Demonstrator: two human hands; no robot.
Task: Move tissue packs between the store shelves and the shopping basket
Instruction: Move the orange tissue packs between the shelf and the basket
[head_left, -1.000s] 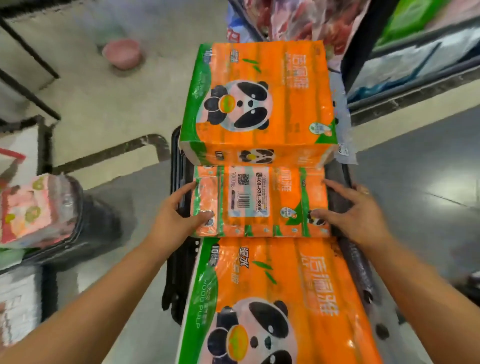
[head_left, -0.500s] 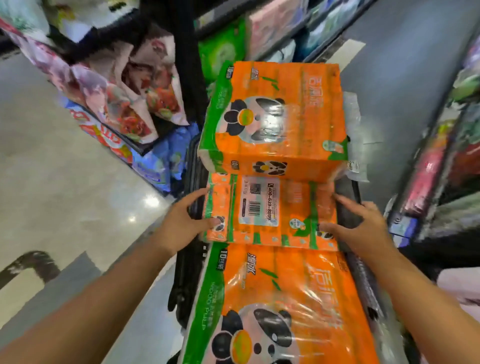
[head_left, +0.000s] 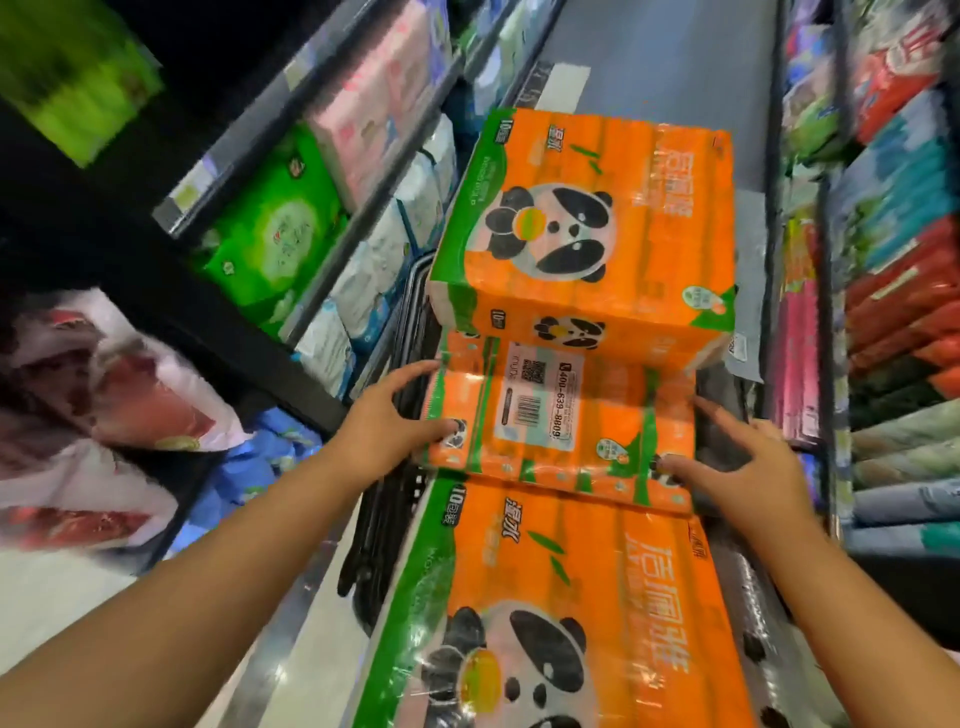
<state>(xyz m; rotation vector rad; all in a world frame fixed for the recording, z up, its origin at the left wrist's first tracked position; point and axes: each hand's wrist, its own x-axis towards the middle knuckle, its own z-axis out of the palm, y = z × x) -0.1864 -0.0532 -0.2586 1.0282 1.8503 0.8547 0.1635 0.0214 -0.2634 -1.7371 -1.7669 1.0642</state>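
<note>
At the left end of the middle pack (head_left: 561, 415) my left hand (head_left: 384, 421) lies flat, fingers straight along the edge and the thumb on the top wrap. At the other end my right hand (head_left: 737, 467) is spread wide, thumb tip touching the near corner and fingers splayed beside the edge. Neither hand is curled round the wrap, so I judge this a two-sided squeeze only forming, not a lift. That pack lies label up in the basket (head_left: 387, 514), its far edge under the far pack (head_left: 587, 223) and its near edge meeting the near pack (head_left: 571, 597). All three packs sit in the basket and none is on its way to the shelves (head_left: 291, 145), so I'd call the task early or mid-run; whether I am loading or unloading I cannot tell. Packs hide the basket floor and most of its right side, the frame's bottom edge cuts off the near pack, and the goods on both sides are too smeared to show a free slot.
</note>
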